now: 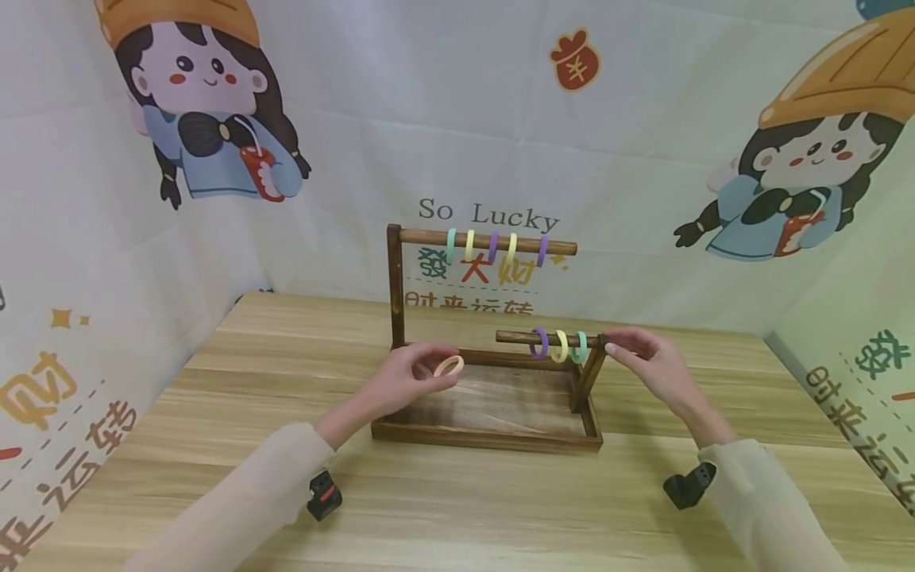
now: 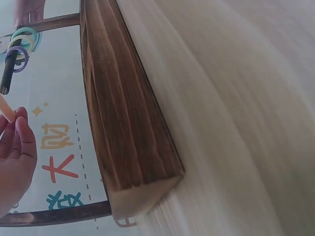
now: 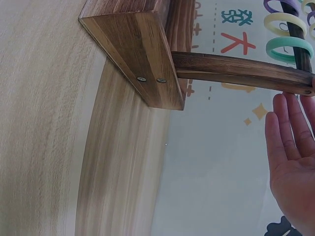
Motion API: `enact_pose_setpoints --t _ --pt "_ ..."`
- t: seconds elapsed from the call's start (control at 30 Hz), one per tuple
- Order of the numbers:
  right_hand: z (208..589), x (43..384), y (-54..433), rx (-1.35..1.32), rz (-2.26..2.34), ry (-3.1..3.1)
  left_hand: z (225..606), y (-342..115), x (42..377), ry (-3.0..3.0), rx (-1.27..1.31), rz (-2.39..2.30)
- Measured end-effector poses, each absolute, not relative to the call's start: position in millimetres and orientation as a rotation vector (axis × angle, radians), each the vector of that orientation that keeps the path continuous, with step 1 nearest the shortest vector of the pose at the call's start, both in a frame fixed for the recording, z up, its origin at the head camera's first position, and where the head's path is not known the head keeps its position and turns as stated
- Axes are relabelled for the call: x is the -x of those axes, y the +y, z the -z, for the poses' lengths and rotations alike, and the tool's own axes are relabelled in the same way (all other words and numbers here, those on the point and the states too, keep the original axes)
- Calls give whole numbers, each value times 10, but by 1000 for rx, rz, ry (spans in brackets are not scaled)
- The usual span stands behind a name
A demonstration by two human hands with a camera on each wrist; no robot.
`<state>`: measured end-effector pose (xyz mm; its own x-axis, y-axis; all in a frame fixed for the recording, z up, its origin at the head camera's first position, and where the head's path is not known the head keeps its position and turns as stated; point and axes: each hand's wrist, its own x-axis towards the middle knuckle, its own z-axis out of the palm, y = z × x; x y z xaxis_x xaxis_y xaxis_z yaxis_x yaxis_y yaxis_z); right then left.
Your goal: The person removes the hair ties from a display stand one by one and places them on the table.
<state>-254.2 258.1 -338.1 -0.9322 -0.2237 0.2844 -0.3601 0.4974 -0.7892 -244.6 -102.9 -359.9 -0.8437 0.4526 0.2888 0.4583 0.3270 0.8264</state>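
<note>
In the head view my left hand [image 1: 411, 372] pinches a peach ring [image 1: 449, 366] between thumb and fingers, in front of a dark wooden stand [image 1: 486, 439]. The ring's edge [image 2: 7, 109] also shows in the left wrist view. My right hand [image 1: 654, 364] holds the top of the stand's short post [image 1: 588, 377] at its fingertips. From that post a lower rod [image 1: 509, 337] points left, carrying a purple ring [image 1: 539, 343], a yellow ring [image 1: 561, 347] and a teal ring [image 1: 581, 348]. Several teal, yellow and purple rings hang on the upper rod [image 1: 422, 236].
The stand's tray base sits on a light wood-grain table [image 1: 236, 397]. A tall post [image 1: 396, 294] rises at its left end. Behind hangs a white printed cloth [image 1: 357, 159]. Black wrist devices [image 1: 325, 496] are on both sleeves.
</note>
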Motion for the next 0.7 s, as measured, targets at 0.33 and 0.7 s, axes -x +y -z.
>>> enact_pose_setpoints --t 0.33,0.7 --pt "3382 2543 2585 -510 -1427 -2587 3627 -1194 2305 -2614 949 1462" --pt "3374 2542 2579 -512 -1410 -2598 3709 -1401 2189 -2623 1081 1240"
